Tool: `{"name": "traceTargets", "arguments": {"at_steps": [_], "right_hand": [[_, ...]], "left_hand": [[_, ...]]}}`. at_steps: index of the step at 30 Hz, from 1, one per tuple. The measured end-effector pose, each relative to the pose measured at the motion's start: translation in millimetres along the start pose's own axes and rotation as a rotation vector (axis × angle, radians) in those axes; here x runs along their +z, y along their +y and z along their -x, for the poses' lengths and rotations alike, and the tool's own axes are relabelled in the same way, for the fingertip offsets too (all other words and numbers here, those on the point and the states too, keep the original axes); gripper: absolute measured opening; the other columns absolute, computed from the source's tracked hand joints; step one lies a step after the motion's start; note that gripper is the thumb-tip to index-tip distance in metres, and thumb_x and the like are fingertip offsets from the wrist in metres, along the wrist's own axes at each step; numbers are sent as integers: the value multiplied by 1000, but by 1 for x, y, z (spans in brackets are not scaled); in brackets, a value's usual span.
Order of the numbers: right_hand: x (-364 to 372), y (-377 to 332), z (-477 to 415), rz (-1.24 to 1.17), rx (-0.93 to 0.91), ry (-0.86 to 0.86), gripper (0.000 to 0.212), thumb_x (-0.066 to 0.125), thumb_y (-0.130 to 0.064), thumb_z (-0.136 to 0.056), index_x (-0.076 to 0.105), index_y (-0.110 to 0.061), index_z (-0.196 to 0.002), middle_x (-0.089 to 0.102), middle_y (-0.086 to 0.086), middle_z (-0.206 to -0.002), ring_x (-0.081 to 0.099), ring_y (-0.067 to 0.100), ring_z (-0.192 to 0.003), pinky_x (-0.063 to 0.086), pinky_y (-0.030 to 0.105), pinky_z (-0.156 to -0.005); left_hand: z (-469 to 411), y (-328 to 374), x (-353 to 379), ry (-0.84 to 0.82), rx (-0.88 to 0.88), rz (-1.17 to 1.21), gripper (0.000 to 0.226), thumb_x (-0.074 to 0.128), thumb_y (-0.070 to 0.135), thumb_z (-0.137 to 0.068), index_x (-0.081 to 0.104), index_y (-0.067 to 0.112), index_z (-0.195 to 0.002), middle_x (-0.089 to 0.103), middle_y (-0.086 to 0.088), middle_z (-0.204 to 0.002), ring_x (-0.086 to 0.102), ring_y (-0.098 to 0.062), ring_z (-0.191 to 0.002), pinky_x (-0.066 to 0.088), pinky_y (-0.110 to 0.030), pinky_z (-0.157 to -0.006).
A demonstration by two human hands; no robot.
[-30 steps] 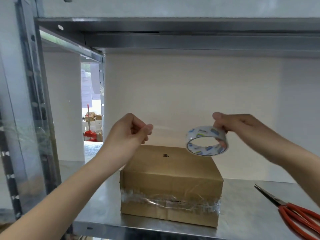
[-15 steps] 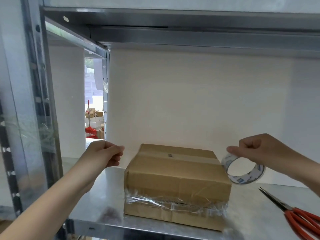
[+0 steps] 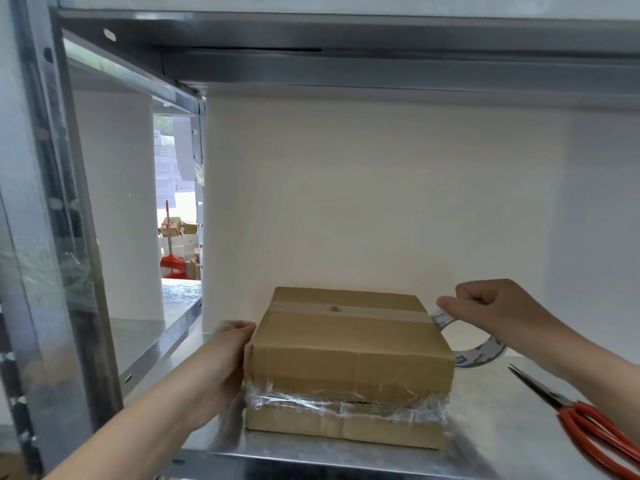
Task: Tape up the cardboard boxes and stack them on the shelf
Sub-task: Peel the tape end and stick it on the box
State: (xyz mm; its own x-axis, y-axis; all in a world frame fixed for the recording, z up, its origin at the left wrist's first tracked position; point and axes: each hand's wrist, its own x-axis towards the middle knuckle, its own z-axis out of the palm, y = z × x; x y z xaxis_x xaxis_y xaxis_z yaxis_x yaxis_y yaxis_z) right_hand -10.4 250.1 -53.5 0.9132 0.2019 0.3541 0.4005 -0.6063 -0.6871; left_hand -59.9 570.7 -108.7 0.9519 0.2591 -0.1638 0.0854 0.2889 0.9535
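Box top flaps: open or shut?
Shut. The cardboard box top lies flat, with a tape strip across it running to the tape roll in the right hand.

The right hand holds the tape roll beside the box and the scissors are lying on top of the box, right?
No. In the head view the orange-handled scissors lie on the metal shelf, right of the cardboard box, not on it. The right hand does hold the tape roll beside it.

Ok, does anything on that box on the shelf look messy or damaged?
Yes: the clear tape band across the cardboard box's front is crinkled and bunched, not flat. A small dark spot also marks the top. The right hand's tape roll looks fine.
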Motion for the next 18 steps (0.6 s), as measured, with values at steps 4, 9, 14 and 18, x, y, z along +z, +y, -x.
{"name": "traceTargets", "arguments": {"at_steps": [4, 9, 14, 18], "right_hand": [[-3, 4, 1, -46, 38, -38, 54, 70, -25, -91, 27, -9, -61, 20, 2, -59, 19, 13, -52, 21, 13, -46], [-6, 6, 1, -97, 113, -112, 53, 67, -33, -93, 32, -6, -62, 29, 6, -59, 24, 16, -55, 23, 26, -55], [3, 1, 9, -142, 84, -110, 51, 65, -28, -94, 32, -6, -62, 27, 6, -61, 22, 14, -55, 19, 26, -54], [6, 5, 15, -183, 80, -66, 53, 65, -30, -93, 30, -3, -64, 26, 9, -64, 23, 17, -57, 18, 30, -58]], "left_hand": [[-30, 2, 7, 201, 90, -385, 17, 57, -10, -91, 50, 1, -80, 49, -15, -86, 48, -29, -91, 40, -31, -71], [2, 70, 22, -1, 757, -769, 27, 47, -1, -95, 63, 20, -103, 47, 0, -121, 51, -5, -110, 40, -6, -81], [27, 62, 79, -607, 423, -1681, 89, 14, 86, -83, 11, 37, -158, 7, 15, -165, 8, -15, -153, 13, -42, -121], [29, 59, 82, -616, 400, -1687, 90, 19, 84, -82, 0, 40, -158, -3, 9, -168, -4, -15, -154, 2, -39, -121]]}}
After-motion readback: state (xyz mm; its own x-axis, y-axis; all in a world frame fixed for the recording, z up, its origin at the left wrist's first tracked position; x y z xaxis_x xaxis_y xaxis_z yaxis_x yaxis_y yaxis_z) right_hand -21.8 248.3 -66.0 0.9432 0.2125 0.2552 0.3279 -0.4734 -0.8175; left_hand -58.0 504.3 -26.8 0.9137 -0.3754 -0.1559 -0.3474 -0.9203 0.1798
